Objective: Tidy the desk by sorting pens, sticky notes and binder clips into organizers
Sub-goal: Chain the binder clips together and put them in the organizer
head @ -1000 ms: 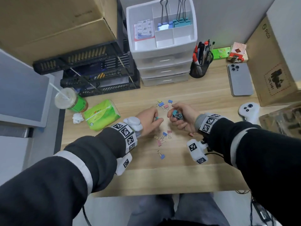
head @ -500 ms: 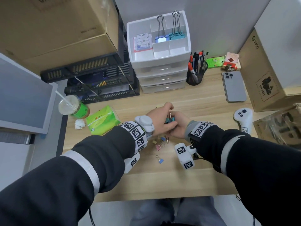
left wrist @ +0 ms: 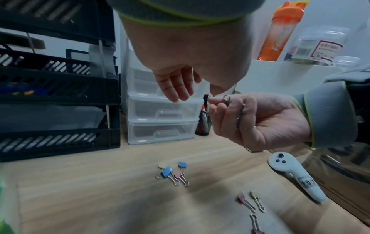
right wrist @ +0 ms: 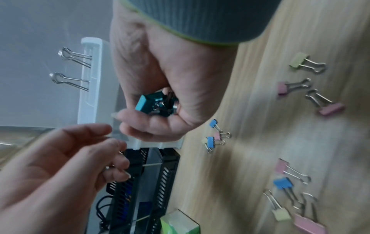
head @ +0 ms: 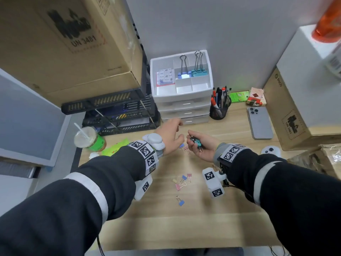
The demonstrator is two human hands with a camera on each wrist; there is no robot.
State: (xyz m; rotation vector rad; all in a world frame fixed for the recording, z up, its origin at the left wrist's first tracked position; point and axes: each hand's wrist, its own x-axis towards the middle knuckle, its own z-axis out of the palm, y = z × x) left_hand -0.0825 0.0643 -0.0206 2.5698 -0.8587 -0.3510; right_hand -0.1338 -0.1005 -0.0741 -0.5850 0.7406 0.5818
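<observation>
Separating now, both hands are lifting: the right hand [head: 200,147] is cupping gathered binder clips [right wrist: 158,103], the left hand [head: 170,134] hanging loosely empty; next, carrying them to the organizer [head: 181,89].

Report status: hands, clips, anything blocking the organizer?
Right hand grips teal binder clips. Left hand beside it, fingers relaxed, holding nothing visible. Small clips loose on desk. White organizer unobstructed.
</observation>
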